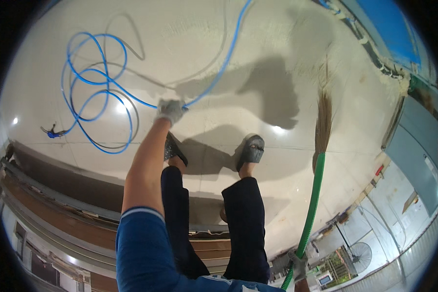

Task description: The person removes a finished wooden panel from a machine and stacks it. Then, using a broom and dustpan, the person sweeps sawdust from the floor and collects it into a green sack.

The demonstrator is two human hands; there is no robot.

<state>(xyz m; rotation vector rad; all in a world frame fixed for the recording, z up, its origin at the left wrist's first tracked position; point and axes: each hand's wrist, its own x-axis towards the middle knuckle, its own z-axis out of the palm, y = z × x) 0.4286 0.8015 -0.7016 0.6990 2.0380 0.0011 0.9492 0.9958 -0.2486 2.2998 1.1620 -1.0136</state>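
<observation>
Blue sleeve (141, 246) right up close, gloved left hand (170, 111) curled shut round a blue hose (228, 57), gloved right hand (299, 265) wrapped around a green-handled broom (318, 177).

From here I see a blue top (151, 265), its short sleeve (138, 231) edged with a thin pale band (145, 209), dark trousers (246, 209), chunky dark slippers (254, 150), and greyish gloves (166, 113) on left hand (170, 110) and right hand (300, 265).

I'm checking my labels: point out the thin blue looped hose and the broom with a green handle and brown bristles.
Thin blue looped hose (227, 62), head view: upper right stretch.
Green-handled broom with brown bristles (314, 199), head view: middle of handle.
</observation>
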